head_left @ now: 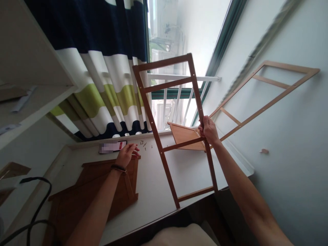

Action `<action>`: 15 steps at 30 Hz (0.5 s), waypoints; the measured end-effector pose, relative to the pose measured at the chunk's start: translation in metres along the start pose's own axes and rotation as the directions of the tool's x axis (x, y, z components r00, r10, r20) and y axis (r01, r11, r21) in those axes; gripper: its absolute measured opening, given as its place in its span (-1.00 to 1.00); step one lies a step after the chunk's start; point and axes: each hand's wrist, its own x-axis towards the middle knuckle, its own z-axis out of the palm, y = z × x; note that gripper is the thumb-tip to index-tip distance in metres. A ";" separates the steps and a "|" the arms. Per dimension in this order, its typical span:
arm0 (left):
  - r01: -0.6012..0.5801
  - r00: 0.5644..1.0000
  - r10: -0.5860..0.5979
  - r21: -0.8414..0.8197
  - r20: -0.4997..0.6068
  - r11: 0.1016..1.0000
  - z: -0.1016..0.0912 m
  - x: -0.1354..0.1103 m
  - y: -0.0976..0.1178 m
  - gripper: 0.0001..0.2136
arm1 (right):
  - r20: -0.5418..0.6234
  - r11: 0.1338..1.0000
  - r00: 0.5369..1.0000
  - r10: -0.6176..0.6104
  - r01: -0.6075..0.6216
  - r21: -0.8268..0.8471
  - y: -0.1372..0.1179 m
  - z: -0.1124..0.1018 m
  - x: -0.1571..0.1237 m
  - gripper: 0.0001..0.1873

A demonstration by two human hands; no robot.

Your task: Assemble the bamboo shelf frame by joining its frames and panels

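My right hand (208, 130) is closed around the right-hand post of a brown wooden frame (163, 150), near one of its crossbars. The frame stands tilted on the white desktop, with small holes along its posts. My left hand (127, 153) is over the desktop beside several small screws (143, 145). Its fingers are loosely bent and a little apart, with nothing visible in them. A phone (112, 147) with its screen lit lies just left of that hand. Under my left forearm are brown wooden panels (120, 186), partly hidden by the arm.
A second wooden frame (263, 108) leans against the right wall, with a wooden shelf panel (187, 135) beside its lower end. Behind the white desk (151, 191) are a striped curtain (107, 68) and a window with white bars. Black cable (48, 184) loops at the left.
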 end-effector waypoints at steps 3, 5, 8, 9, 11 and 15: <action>0.018 1.000 -0.018 -0.010 -0.007 1.000 0.003 0.008 -0.001 -0.61 | -0.112 0.994 0.994 0.004 0.009 0.113 0.001 -0.001 0.002 -0.61; 0.052 0.997 -0.052 0.006 0.060 0.999 0.005 0.009 -0.001 -0.60 | -0.175 0.987 0.985 0.002 0.026 0.156 0.002 -0.002 0.003 -0.61; 0.097 0.975 -0.101 0.030 0.199 0.995 0.004 0.004 -0.002 -0.58 | -0.275 0.979 0.961 -0.017 0.072 0.190 0.001 -0.003 0.006 -0.62; 0.110 0.965 -0.114 0.032 0.235 0.993 0.003 0.002 -0.004 -0.57 | -0.311 0.976 0.950 -0.028 0.094 0.198 0.000 -0.004 0.006 -0.62; 0.148 0.952 -0.141 -0.006 0.273 0.989 -0.002 -0.001 -0.009 -0.56 | -0.378 0.967 0.924 -0.053 0.142 0.210 -0.002 -0.006 0.007 -0.62; 0.234 0.967 -0.200 -0.250 0.154 0.940 -0.008 0.001 -0.023 -0.59 | -0.487 0.947 0.870 -0.084 0.221 0.233 -0.008 -0.007 0.008 -0.63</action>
